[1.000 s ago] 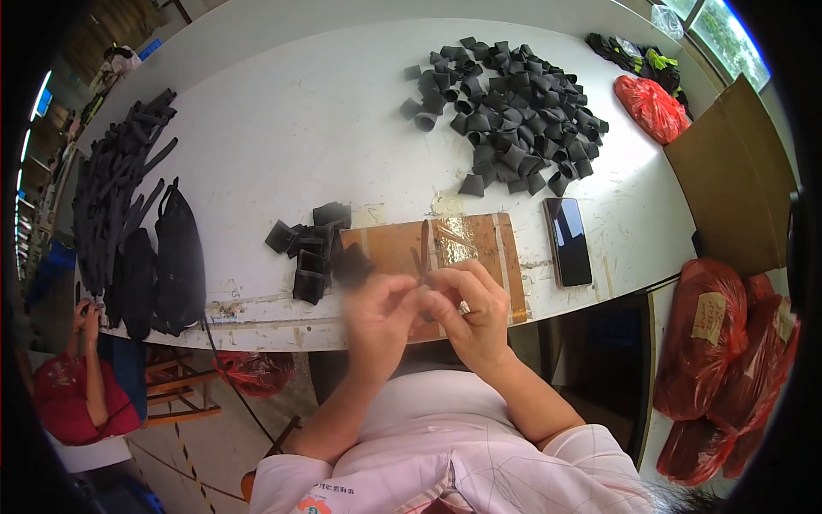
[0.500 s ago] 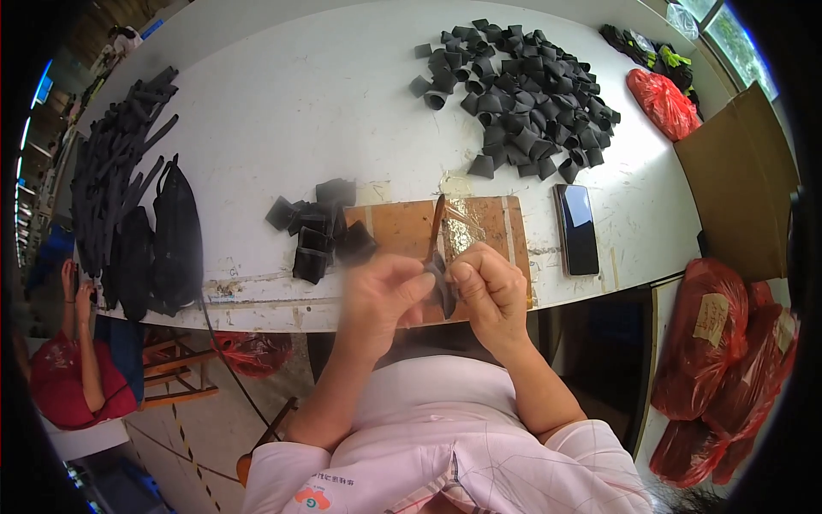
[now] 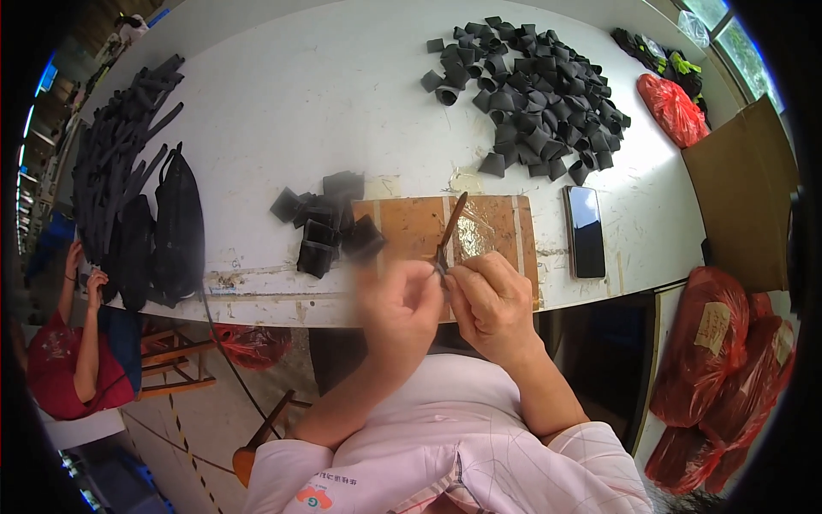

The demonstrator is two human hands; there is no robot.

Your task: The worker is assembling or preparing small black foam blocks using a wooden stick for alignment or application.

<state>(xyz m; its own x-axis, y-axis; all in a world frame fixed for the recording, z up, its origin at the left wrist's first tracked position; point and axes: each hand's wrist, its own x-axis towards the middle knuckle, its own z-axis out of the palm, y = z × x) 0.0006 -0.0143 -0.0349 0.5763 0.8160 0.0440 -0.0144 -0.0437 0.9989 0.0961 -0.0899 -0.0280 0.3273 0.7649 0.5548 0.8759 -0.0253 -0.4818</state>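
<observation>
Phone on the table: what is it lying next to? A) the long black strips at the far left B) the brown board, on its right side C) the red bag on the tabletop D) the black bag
B: the phone lies just right of the brown board.

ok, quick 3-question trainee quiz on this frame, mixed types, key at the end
1. True or false: the phone lies on the brown board.
2. Multiple choice: where is the big pile of short black tubes? A) far right of the table B) on the floor C) on the board
3. Fill in: the right hand pinches a thin brown ___ that points away over the board.

Key
1. False: it lies on the table, just right of the board.
2. A
3. Stick. The left hand meets it at the near end, but it is blurred, so its grip is unclear.
</observation>
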